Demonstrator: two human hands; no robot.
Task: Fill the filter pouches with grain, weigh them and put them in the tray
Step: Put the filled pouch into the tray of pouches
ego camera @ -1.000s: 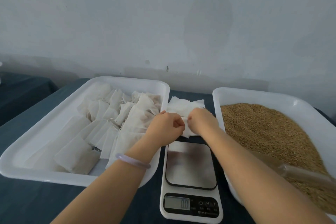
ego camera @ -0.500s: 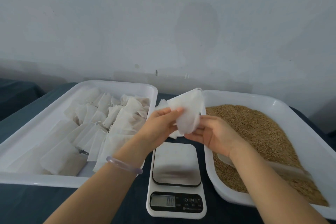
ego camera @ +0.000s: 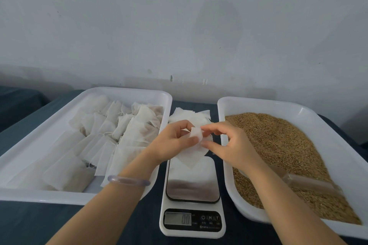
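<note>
Between my hands, above the scale (ego camera: 192, 195), hangs an empty white filter pouch (ego camera: 192, 154). My left hand (ego camera: 173, 145) pinches its top edge with thumb and fingers. My right hand (ego camera: 229, 143) pinches the same edge from the right. A stack of empty pouches (ego camera: 189, 115) lies behind the scale. The white tray on the left (ego camera: 49, 121) holds several filled pouches (ego camera: 127, 131). The white tray on the right (ego camera: 298, 109) is full of brown grain (ego camera: 278, 145), with a clear scoop (ego camera: 306, 182) lying in it.
The scale display (ego camera: 178, 219) reads 0.0 and its steel platter is bare. A dark blue cloth (ego camera: 39, 225) covers the table. A pale wall stands close behind the trays. A lilac bangle (ego camera: 128, 181) sits on my left wrist.
Both hands lifted one pouch from the stack, raised it, then brought it down over the scale. The pouch now hangs lower and both hands pinch its top edge.
</note>
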